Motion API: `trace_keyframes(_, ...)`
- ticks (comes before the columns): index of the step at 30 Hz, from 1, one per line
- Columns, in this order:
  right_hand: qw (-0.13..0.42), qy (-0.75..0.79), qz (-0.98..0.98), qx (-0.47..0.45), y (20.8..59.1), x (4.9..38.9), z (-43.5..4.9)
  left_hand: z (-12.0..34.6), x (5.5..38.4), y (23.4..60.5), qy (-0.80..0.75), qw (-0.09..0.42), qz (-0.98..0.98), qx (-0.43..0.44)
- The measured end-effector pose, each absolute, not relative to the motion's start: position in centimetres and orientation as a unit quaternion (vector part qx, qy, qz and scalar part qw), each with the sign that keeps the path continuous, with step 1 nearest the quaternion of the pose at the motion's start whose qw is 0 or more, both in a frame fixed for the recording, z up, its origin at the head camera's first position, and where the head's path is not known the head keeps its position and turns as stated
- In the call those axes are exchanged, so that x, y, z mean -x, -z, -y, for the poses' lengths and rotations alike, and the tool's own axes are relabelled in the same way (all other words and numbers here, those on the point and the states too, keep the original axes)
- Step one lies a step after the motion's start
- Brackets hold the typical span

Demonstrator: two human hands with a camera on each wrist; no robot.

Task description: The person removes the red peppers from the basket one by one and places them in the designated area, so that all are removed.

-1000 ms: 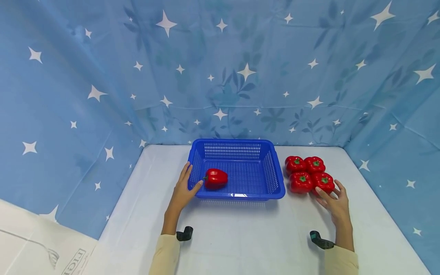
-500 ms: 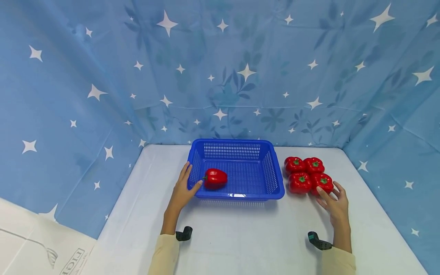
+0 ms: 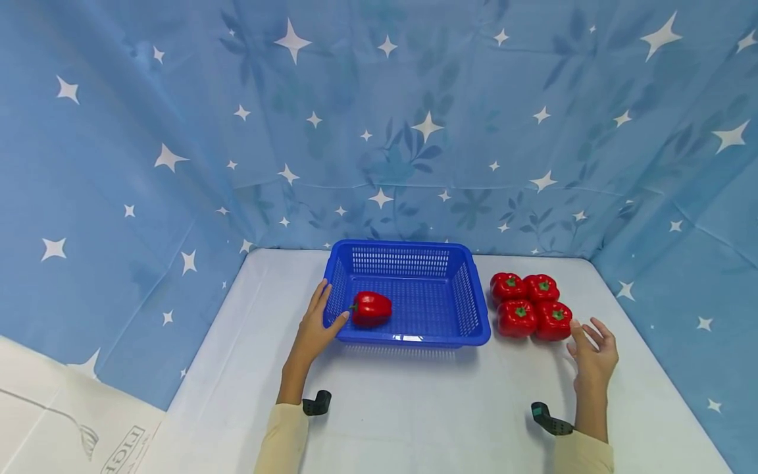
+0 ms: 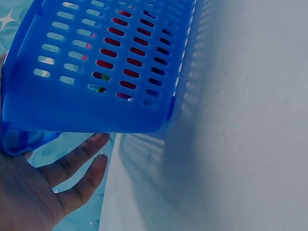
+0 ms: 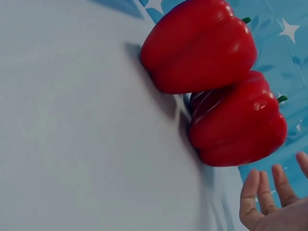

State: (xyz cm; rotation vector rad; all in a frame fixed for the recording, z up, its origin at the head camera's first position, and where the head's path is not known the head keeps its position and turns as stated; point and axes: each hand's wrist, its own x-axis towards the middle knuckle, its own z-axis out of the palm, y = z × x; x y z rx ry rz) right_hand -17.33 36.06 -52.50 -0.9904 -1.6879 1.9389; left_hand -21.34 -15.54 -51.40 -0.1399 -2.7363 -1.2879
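A blue plastic basket [image 3: 414,246] with slotted walls stands on the table. One red bell pepper [image 3: 372,309] lies on its side in it, near the left wall. My left hand [image 3: 312,331] holds the basket's front left corner, thumb over the rim and fingers along the outside; in the left wrist view two fingers [image 4: 79,192] stand loosely apart. Right of the basket, several red bell peppers [image 3: 517,318] sit upright in a tight block, green stems up. My right hand [image 3: 595,355] is just right of the front right pepper [image 5: 238,125], fingers spread and holding nothing.
The table [image 3: 426,408] has a white cover. A blue star-patterned curtain [image 3: 379,118] encloses it at the back and both sides. Each wrist carries a dark camera mount [image 3: 551,419]. A white printed box or sheet [image 3: 59,421] lies at the lower left.
My right hand has come off the front right pepper and shifted to the right, its fingers now beside it. The left hand and basket stay put.
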Motion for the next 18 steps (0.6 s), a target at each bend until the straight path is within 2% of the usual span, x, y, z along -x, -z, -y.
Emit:
trace_keyframes(5,0.252,-0.704,0.569,0.342,51.7,17.2,-35.7,15.6,21.3,51.4,0.427,0.055,0.901,0.05)
trace_keyframes(11,0.313,-0.681,0.602,0.275,50.8,17.6,-34.6,15.6,21.2,51.4,0.426,0.053,0.902,0.049)
trace_keyframes(18,0.319,-0.637,0.678,0.181,48.2,18.6,-32.2,15.6,21.2,51.4,0.429,0.061,0.9,0.051)
